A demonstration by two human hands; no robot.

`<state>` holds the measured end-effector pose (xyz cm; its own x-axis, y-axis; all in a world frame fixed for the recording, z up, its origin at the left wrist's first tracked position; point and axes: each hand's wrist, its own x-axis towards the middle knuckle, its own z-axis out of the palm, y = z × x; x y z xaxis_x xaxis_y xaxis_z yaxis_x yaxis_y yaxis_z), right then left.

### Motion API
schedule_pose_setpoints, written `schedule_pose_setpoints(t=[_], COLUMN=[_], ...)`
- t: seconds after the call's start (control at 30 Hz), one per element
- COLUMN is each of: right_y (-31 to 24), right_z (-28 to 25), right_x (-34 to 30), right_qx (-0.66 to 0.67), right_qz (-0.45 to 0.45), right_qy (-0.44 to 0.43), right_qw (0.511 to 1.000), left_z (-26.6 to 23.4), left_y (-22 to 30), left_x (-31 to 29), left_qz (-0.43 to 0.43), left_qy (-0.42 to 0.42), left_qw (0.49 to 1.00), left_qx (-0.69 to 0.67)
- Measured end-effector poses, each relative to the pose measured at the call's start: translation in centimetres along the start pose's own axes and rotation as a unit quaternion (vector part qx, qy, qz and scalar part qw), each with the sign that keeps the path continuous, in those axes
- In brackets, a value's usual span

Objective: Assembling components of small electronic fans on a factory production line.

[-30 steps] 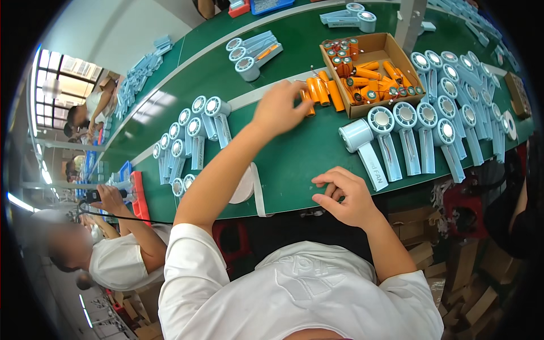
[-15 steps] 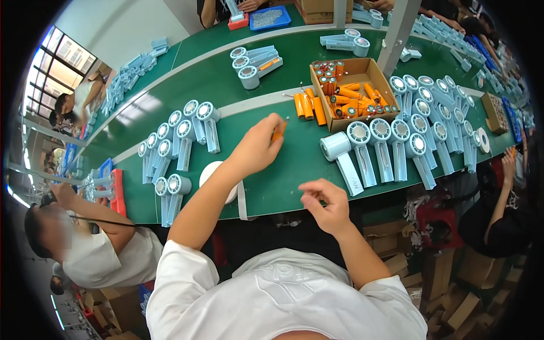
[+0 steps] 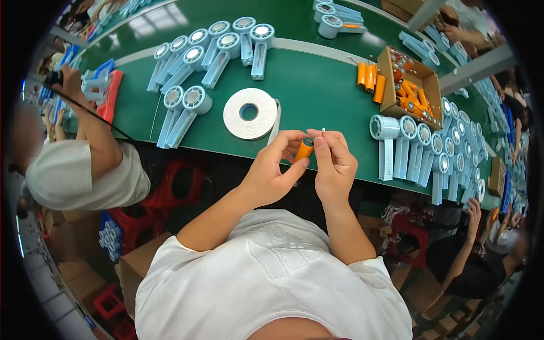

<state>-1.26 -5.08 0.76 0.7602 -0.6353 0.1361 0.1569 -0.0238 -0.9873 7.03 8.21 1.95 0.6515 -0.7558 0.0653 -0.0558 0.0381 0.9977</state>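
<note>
My left hand (image 3: 267, 174) is closed around an orange cylindrical battery (image 3: 304, 151), held tilted over the near edge of the table. Beside it my right hand (image 3: 334, 174) pinches a thin wire lead with a small white connector (image 3: 323, 132) at its tip. Fingers partly hide where the lead meets the battery. Just beyond my left hand lies a roll of white tape (image 3: 233, 111), its loose strip hanging toward the edge. Light blue handheld fan housings (image 3: 228, 43) stand in rows at the far left, and more fan housings (image 3: 408, 128) fill the right side.
A cardboard box (image 3: 387, 106) of orange batteries sits on the green table (image 3: 317, 76) at the back right, with a few loose batteries (image 3: 370, 77) beside it. A metal post (image 3: 475, 70) rises behind it. One co-worker (image 3: 85, 158) sits at left, another (image 3: 462, 255) at right.
My left hand has drawn back from the far side with the battery and come together with my right hand, which now pinches the lead. The view has swung right, and the tape roll is uncovered.
</note>
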Motion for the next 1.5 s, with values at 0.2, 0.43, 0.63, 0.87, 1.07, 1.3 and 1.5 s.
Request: schedule_pose_setpoints(t=[0.2, 0.43, 0.63, 0.87, 1.07, 1.3, 1.5], right_y=[-0.9, -2.2, 0.0, 1.7, 2.7, 0.7, 0.3], right_z=[-0.7, -2.1, -2.7, -4.0, -5.0, -4.3, -2.7], right_x=[0.4, 0.3, -0.9, -0.9, 0.0, 1.5, 3.2], right_qx=[0.324, 0.163, -0.085, -0.071, -0.322, 0.016, 0.261], right_qz=[0.148, -0.020, -0.162, -0.013, -0.180, 0.006, 0.206], right_qy=[-0.002, -0.209, -0.211, -0.040, -0.004, 0.067, -0.115], right_qw=[0.934, 0.964, 0.960, 0.997, 0.930, 0.998, 0.936], left_z=[-1.9, -2.9, -3.7, -10.4, -12.0, -10.5, -9.8], left_y=[0.9, 1.6, 0.9, 1.3, -2.0, -0.8, -0.7], left_x=[-0.2, -1.0, -1.0, 0.9, 2.0, 1.8, 1.6], left_qz=[0.026, 0.073, 0.122, 0.147, 0.153, 0.196, 0.280], left_qy=[-0.035, -0.034, -0.067, -0.031, -0.026, -0.024, -0.021], left_qw=[0.996, 0.992, 0.985, 0.868, 0.789, 0.857, 0.853], left_qx=[0.072, 0.099, 0.102, 0.474, 0.594, 0.477, 0.441])
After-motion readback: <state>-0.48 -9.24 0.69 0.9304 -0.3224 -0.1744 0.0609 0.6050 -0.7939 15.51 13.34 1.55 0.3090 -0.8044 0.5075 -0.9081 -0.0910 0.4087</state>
